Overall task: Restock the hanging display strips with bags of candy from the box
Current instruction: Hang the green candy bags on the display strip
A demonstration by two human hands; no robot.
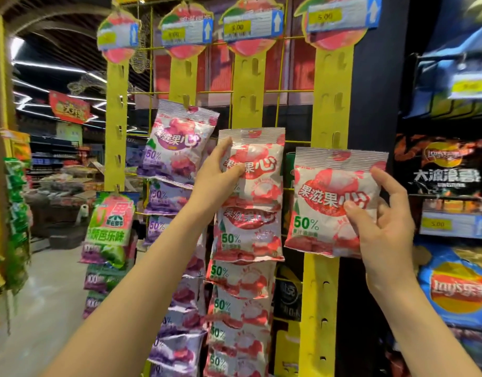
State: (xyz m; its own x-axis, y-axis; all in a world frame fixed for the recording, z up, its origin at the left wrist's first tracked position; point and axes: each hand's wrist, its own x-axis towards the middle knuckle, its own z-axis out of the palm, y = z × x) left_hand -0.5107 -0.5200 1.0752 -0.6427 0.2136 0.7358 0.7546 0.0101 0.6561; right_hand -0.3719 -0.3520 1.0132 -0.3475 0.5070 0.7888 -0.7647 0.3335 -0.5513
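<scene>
Against the yellow wire rack (pixel 277 91) hang four yellow display strips, each topped with a peach-shaped header and a price tag. Up at the third strip (pixel 248 85), the left hand (pixel 220 172) pinches the top red-and-white candy bag (pixel 254 164) by its left edge, thumb on the front and fingers curled behind, holding it against the strip above a column of matching red bags (pixel 245 281) that runs down out of view. Beside it, the right hand (pixel 381 221) grips a second red-and-white bag (pixel 335 202) by its right side, thumb pressed on the printed front and fingers wrapped round the back edge. This bag sits in front of the fourth strip (pixel 329 85), whose hooks above and below it are bare; whether the bag is caught on a hook cannot be told. On the second strip (pixel 182 77) hangs a column of purple bags (pixel 177 151), the top one tilted. The leftmost strip (pixel 116 118) carries green-and-purple bags (pixel 112 227) lower down. To the right stand shelves with blue chip bags (pixel 457 289) and a dark chip bag (pixel 443 164). Behind the rack on the left a store aisle (pixel 52 268) opens out. The box is not in view.
</scene>
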